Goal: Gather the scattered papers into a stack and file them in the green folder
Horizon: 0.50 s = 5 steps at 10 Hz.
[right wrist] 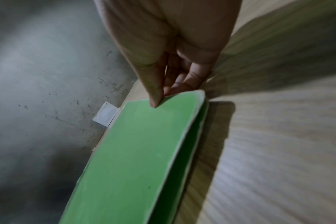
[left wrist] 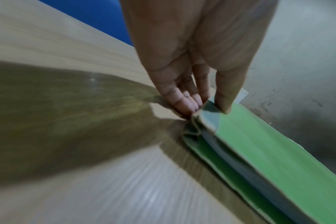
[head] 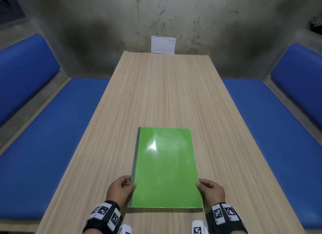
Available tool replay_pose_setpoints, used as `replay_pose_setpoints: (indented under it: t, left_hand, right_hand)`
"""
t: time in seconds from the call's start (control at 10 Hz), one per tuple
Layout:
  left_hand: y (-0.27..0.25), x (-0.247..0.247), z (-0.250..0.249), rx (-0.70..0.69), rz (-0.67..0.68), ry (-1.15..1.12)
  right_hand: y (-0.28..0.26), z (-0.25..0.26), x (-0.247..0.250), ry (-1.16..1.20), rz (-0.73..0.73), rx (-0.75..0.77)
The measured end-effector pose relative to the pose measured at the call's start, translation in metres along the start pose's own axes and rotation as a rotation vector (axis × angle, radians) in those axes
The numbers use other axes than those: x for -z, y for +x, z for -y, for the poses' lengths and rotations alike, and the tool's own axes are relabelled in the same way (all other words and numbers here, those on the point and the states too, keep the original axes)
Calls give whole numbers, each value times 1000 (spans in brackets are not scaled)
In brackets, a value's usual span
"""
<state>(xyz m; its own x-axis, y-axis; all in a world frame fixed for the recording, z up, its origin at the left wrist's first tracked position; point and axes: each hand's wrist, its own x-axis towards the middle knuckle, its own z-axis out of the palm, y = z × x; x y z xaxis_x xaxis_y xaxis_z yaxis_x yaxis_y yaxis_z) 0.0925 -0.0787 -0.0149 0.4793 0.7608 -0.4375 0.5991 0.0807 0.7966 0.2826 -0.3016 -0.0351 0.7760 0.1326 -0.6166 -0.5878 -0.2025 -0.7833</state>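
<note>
The green folder (head: 165, 167) lies closed on the wooden table (head: 165, 94), near its front edge, grey spine to the left. My left hand (head: 120, 187) pinches the folder's spine edge, thumb on the cover and fingers beneath (left wrist: 188, 103). My right hand (head: 211, 190) pinches the opposite open edge, thumb on top (right wrist: 155, 97), fingers under. In the right wrist view the folder (right wrist: 136, 159) gapes slightly along its open side. The folder (left wrist: 274, 145) shows a grey layer between its covers in the left wrist view. No loose papers lie on the table.
A white sheet (head: 163, 44) is fixed to the grey wall just past the table's far end. Blue padded benches (head: 52, 138) (head: 271, 129) run along both sides of the table.
</note>
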Motion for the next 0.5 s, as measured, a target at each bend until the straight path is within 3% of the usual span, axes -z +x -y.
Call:
replay_pose_setpoints:
  t: [0.3,0.4,0.5]
  left_hand:
    - [-6,-2,-7,-8,-16,27]
    - [-6,0,-10,-11,1,7]
    - [-12,6,-7,-37,-83,16]
  right_hand:
    - [-3,3,0,-3,33,-5]
    - [-8,8,2,-64,82,54]
    - [-21,15,13,-268,53,141]
